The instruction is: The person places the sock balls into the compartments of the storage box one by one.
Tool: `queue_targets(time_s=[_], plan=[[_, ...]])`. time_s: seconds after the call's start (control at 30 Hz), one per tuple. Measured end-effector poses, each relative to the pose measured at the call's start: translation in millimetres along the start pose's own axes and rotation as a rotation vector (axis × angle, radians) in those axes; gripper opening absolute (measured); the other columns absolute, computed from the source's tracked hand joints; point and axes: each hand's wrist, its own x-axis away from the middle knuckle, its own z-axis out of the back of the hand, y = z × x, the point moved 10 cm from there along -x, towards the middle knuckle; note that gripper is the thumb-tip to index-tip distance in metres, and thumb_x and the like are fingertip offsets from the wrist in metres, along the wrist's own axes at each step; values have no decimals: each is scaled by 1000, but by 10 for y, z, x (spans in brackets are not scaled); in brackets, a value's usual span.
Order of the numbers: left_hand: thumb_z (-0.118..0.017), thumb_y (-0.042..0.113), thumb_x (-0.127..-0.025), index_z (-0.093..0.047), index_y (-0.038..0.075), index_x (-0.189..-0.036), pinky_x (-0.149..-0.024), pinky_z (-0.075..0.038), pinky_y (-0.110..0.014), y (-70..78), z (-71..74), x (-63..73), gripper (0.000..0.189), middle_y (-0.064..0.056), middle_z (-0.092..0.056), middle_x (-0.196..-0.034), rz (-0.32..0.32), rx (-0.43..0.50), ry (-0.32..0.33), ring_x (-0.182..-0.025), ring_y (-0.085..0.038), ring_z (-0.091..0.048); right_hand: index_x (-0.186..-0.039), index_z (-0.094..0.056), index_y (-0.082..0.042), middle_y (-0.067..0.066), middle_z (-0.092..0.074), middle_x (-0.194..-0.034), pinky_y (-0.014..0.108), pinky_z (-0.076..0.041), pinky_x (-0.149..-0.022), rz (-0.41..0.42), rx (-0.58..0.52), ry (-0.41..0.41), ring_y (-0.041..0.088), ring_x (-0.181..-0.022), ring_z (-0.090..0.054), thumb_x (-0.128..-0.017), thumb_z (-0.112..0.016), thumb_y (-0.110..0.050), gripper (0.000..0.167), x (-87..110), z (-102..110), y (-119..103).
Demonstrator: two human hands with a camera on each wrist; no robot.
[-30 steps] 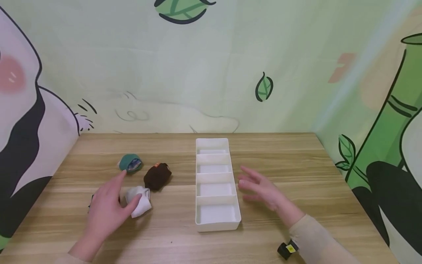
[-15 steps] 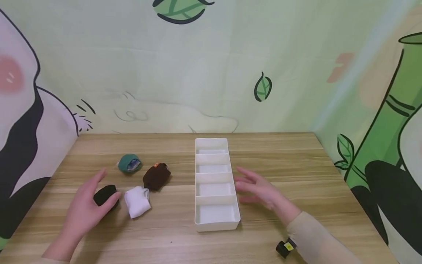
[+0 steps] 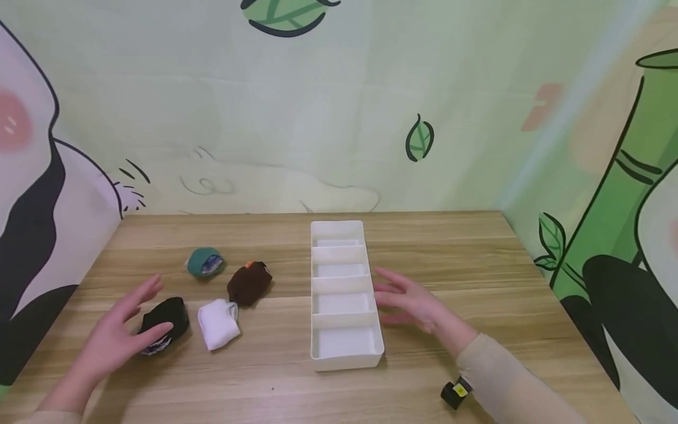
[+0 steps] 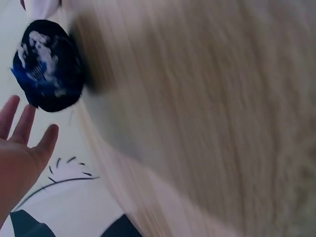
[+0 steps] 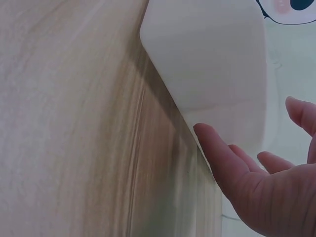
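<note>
A black balled-up sock [image 3: 170, 317] lies on the left of the table, its mottled blue and white side facing the left wrist view. Around its left side, fingers spread and thumb in front, is my left hand [image 3: 110, 343]; the left wrist view shows a gap between fingertips and sock. Close by lie a white balled-up sock [image 3: 219, 324], a dark brown one [image 3: 250, 284] and a teal one [image 3: 205, 262] with a patterned inside. My right hand [image 3: 415, 303] hovers with loose fingers beside the right wall of a long white divided box [image 3: 346, 364], holding nothing.
The box's compartments run in a row from front to back. A small black device [image 3: 453, 393] sits by the right sleeve. Behind the wooden table [image 3: 275, 394] hangs a pale green cloth [image 3: 318, 118] with cartoon pandas and leaves.
My left hand has moved left and back from over the white sock to the black one, uncovering both. The right hand stays nearly still beside the box.
</note>
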Motion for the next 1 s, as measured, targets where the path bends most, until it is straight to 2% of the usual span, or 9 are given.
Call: queue_targets(time_s=[0.1, 0.23, 0.33, 0.5, 0.63, 0.8, 0.9, 1.0], plan=[[-84, 10, -80, -35, 22, -155, -90, -29, -2, -40, 6, 4, 91, -19, -52, -143, -22, 38, -18, -122, 18, -36, -158, -21, -8, 30, -27, -155, 55, -48, -95, -1, 1, 8, 47, -132, -42, -96, -62, -10, 75, -4, 5, -2], [-83, 3, -78, -36, 18, -155, -92, -32, -4, -96, 3, 19, 91, 9, -46, -148, -43, 111, -70, -125, 14, -37, -158, -21, -8, 30, -26, -155, 54, -49, -94, 4, -7, 7, 47, -132, -42, -95, -64, -9, 76, -7, -3, 8], [-83, -1, -77, -36, 14, -154, -94, -33, -5, -138, -6, 47, 92, 21, -41, -148, -47, 160, -117, -127, 13, -36, -158, -20, -8, 31, -25, -155, 54, -48, -95, 14, -14, -4, 48, -131, -43, -94, -66, -11, 79, -16, -26, 13], [-85, 1, -74, -38, 10, -153, -95, -32, -4, -191, -44, 85, 92, 26, -36, -148, -40, 170, -157, -128, 14, -31, -158, -20, -6, 29, -26, -155, 54, -48, -96, 17, -12, -2, 46, -130, -45, -93, -67, -10, 79, -42, -33, 40], [-87, 4, -72, -39, 11, -153, -93, -32, -4, -253, -60, 117, 94, 30, -33, -146, -38, 148, -152, -127, 15, -30, -157, -22, -6, 29, -27, -155, 53, -49, -95, 15, -22, 8, 44, -127, -48, -93, -67, -7, 79, -67, -41, 68], [-87, 6, -72, -41, 11, -152, -94, -28, -2, -256, -95, 130, 93, 33, -33, -144, -41, 123, -157, -126, 18, -30, -157, -24, -6, 29, -27, -154, 51, -50, -94, 6, -32, 29, 44, -125, -50, -92, -66, -3, 77, -77, -34, 92], [-88, 9, -72, -41, 16, -152, -94, -23, -1, -272, -118, 142, 93, 27, -36, -148, -32, 101, -164, -124, 19, -28, -157, -24, -6, 29, -27, -154, 51, -50, -94, 1, -34, 34, 45, -126, -49, -92, -65, -1, 76, -77, -28, 96], [-88, 9, -72, -43, 16, -151, -95, -20, -1, -273, -129, 141, 91, 20, -39, -149, -47, 94, -160, -125, 18, -27, -156, -26, -6, 29, -28, -154, 51, -50, -93, -4, -32, 40, 45, -126, -49, -92, -67, -2, 77, -76, -20, 96]])
